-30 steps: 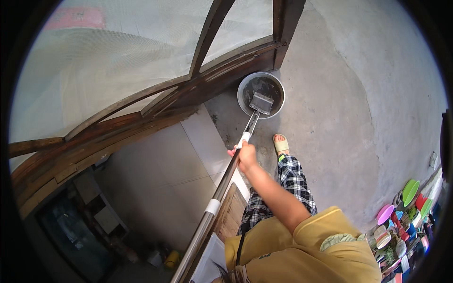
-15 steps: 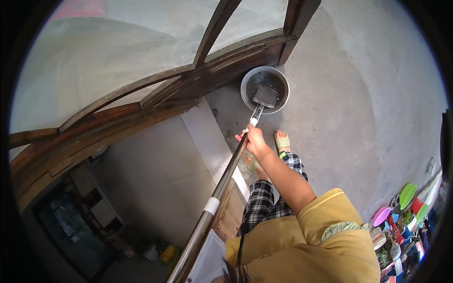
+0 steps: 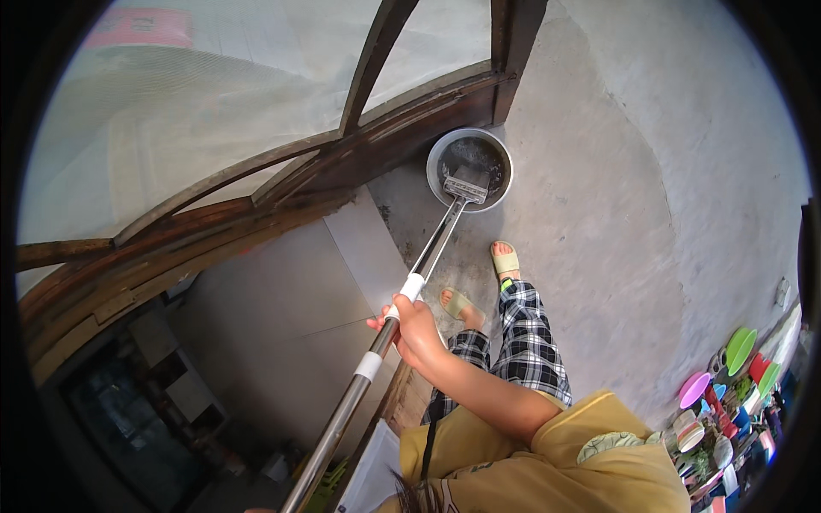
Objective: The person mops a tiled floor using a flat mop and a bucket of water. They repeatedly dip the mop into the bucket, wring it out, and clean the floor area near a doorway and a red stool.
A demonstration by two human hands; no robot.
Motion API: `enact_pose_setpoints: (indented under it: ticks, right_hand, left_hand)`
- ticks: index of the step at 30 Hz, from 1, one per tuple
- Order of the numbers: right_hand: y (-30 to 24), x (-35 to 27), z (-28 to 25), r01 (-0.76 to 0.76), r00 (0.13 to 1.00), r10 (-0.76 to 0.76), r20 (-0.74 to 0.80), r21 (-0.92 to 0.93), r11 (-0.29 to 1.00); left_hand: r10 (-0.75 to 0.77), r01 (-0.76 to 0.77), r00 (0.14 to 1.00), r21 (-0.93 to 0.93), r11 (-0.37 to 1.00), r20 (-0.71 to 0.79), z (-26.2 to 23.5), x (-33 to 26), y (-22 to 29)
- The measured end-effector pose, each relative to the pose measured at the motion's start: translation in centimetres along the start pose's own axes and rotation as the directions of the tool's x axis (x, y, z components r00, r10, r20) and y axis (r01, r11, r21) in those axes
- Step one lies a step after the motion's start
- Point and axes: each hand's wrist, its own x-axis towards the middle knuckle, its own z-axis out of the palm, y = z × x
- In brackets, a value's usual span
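My right hand point(image 3: 412, 327) is closed around the metal pole of a sponge mop point(image 3: 342, 413), just below a white sliding collar point(image 3: 413, 285). Thin rods run from the collar down to the mop head point(image 3: 466, 189). That head rests inside a round metal basin point(image 3: 506, 177) of dark water, its dark pad partly in the water. The pole slants down to the lower edge of the view. At that edge, beside the pole, a sliver of skin shows, perhaps my left hand; its fingers are hidden.
A wooden-framed screen panel point(image 3: 342, 141) stands right behind the basin. Pale floor tiles point(image 3: 282, 274) lie left, grey concrete point(image 3: 599, 214) right. My slippered feet point(image 3: 505, 259) stand near the basin. Colourful basins point(image 3: 694, 390) and clutter crowd the lower right.
My right hand has drawn back toward me with the white collar, baring the rods. The mop head now looks narrower, with its metal frame showing. The view has shifted slightly.
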Motion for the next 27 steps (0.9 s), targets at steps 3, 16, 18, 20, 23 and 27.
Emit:
enact_pose_setpoints:
  ticks: [3, 16, 18, 20, 23, 27]
  right_hand:
    - [-0.5, 5.0, -2.3, 0.073, 0.994, -0.075, -0.074, -0.036, 0.997]
    - [-9.5, 26.2, -12.1, 0.02, 0.956, -0.048, -0.289, -0.099, 0.995]
    - [-8.5, 23.2, -11.1, 0.047, 0.966, -0.067, -0.25, -0.085, 0.995]
    - [-5.8, 17.5, -8.8, 0.037, 0.98, -0.052, -0.194, -0.08, 0.996]
    - [-2.6, 6.5, -4.4, -0.053, 0.993, 0.043, -0.114, -0.082, 0.995]
    - [-0.5, -0.2, -1.0, -0.073, 0.997, 0.075, -0.022, 0.087, 0.994]
  left_hand:
    - [-0.061, 0.058, 0.995, 0.033, 0.998, 0.084, -1.9, -0.1, 1.1]
    - [0.077, -0.076, 0.996, 0.021, 0.997, -0.051, 1.0, -2.6, -0.2]
    - [0.044, -0.043, 0.996, -0.009, 0.999, 0.082, 0.5, -2.2, 0.0]
    - [0.039, -0.034, 0.996, -0.055, 0.998, 0.085, -0.5, -1.9, 0.2]
    - [0.029, -0.023, 0.996, -0.061, 0.998, 0.086, -0.6, -1.4, 0.4]
    - [0.076, -0.072, 0.996, -0.075, 0.995, 0.051, -1.6, -1.3, 1.0]
